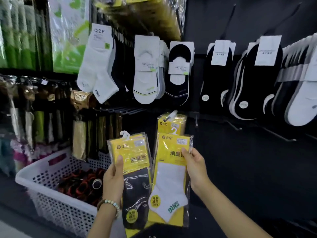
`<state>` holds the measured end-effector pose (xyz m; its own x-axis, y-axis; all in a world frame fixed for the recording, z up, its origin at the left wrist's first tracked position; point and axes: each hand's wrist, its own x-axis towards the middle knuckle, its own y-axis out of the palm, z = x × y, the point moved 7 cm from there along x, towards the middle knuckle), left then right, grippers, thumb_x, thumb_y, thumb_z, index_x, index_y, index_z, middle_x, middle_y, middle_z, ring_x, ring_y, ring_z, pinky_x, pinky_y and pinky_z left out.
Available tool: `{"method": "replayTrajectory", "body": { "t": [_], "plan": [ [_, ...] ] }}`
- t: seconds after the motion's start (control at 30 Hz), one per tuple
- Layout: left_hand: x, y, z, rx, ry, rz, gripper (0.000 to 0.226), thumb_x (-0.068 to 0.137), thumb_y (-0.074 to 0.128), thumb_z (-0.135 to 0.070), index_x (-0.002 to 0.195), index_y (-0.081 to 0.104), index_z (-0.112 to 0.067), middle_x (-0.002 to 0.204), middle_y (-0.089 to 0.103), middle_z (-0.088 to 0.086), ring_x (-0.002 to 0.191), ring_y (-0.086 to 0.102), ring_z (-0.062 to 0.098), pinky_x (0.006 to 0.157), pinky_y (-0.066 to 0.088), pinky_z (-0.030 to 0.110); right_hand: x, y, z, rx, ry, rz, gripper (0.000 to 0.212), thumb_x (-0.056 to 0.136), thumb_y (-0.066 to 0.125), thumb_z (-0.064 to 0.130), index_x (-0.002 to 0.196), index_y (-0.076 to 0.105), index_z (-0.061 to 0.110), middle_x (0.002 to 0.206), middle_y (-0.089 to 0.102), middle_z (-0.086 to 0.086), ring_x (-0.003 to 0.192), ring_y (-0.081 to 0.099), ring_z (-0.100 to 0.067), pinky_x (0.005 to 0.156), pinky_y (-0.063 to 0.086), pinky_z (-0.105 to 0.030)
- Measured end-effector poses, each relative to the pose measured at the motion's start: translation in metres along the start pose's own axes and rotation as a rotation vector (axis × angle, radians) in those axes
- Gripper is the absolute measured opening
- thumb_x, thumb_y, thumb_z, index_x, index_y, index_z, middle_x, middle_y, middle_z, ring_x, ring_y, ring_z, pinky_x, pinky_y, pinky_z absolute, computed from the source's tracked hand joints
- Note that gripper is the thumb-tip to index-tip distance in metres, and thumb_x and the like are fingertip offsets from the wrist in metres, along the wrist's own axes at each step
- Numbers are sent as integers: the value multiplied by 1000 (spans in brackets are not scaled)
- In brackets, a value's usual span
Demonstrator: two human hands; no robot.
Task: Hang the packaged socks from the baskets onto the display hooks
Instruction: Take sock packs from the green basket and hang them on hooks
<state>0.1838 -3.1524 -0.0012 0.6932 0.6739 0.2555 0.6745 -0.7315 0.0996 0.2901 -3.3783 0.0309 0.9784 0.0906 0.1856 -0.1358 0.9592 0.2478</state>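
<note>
Down at the bottom centre of the frame, the left hand (114, 176) is gripping a small stack of yellow packs (135, 177) with dark socks showing in front. Its thumb is pressing on the card and its fingers are wrapping behind. Just to its right, the right hand (195, 169) is pinching the white-sock pack (171, 177) by its right edge, thumb lying across the front. Both lots are being held upright in the air, inner edges overlapping a little.

At lower left, the white perforated basket (42, 176) is sitting with dark and red bundles inside, too blurred to name.

Moving back, right above the white-sock pack, more yellow packs (171, 123) are hanging on a peg at centre frame. The held pack's small white hanger (174, 130) is riding up against them, and whether it is on the peg is impossible to tell.

Danger here, as I'm reading it: that edge pinch on glossy film is looking thin, so the pack could be twisting or sliding out as it goes up. The hanger could be missing the peg tip and nudging the hung packs loose. The left stack could be fanning apart under one thumb.

Farther right, bare black pegs (281, 136) are jutting out, and across the upper frame the rows of hanging socks (145, 69) are filling the wall.
</note>
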Motion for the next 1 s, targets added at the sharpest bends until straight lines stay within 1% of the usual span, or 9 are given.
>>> {"method": "replayTrajectory", "body": {
  "t": [0.1,0.27,0.37,0.47,0.57,0.67,0.73,0.9,1.0],
  "plan": [
    [12,-17,-1,57,35,-64,34,84,41,-62,67,33,-34,64,30,-17,56,28,-2,55,26,18,21,3,12,-98,-92,-74,19,95,55,15,98,59,-3,97,68,-24,80,62,-24,76,52,-38],
    [21,-27,-1,66,35,-132,29,86,40,-61,68,34,-39,65,32,-19,58,32,-5,56,26,17,50,26,22,-254,-206,-29,14,96,54,19,100,61,8,100,71,-7,97,67,-23,87,53,-41],
    [21,-22,-1,42,25,-118,27,85,40,-61,68,38,-40,65,36,-20,59,36,-6,58,27,15,71,27,11,-280,-157,-70,21,95,56,22,107,62,6,101,70,-5,96,66,-22,86,54,-39],
    [20,-16,-1,1,24,-101,25,86,41,-59,70,42,-39,69,42,-21,63,40,-8,60,29,14,89,18,-3,-260,-61,-162,21,91,63,24,85,61,4,85,62,-9,83,58,-23,75,49,-34],
    [19,-9,-1,-8,18,-71,27,86,41,-58,70,41,-37,70,40,-20,62,37,-7,59,28,15,93,2,-23,-218,95,-264,18,84,72,22,91,67,7,98,68,-10,91,63,-24,86,53,-39],
    [17,-3,1,-27,4,-50,30,85,41,-59,71,41,-33,70,39,-17,62,37,-3,58,31,17,79,-16,-32,-254,137,-376,20,83,71,16,99,64,5,100,66,-10,78,59,-18,72,50,-33],
    [15,1,1,-36,-5,-40,30,85,42,-59,70,40,-34,70,37,-17,62,35,-2,58,30,18,65,-13,-32,-253,138,-308,22,87,68,19,104,62,6,98,65,-9,81,60,-18,71,51,-32],
    [6,17,-3,-34,2,12,32,77,41,-64,69,39,-34,67,36,-17,58,34,-3,56,28,16,14,36,-13,-300,8,158,16,92,60,29,95,67,15,90,67,-1,76,62,-10,63,51,-15],
    [-1,30,-5,-105,-20,82,45,71,44,-67,74,52,-23,72,58,-15,67,54,1,65,39,17,-8,48,-7,-317,-36,231,25,81,72,32,100,67,16,97,70,-1,87,65,-12,69,53,-15]
  ]
}}
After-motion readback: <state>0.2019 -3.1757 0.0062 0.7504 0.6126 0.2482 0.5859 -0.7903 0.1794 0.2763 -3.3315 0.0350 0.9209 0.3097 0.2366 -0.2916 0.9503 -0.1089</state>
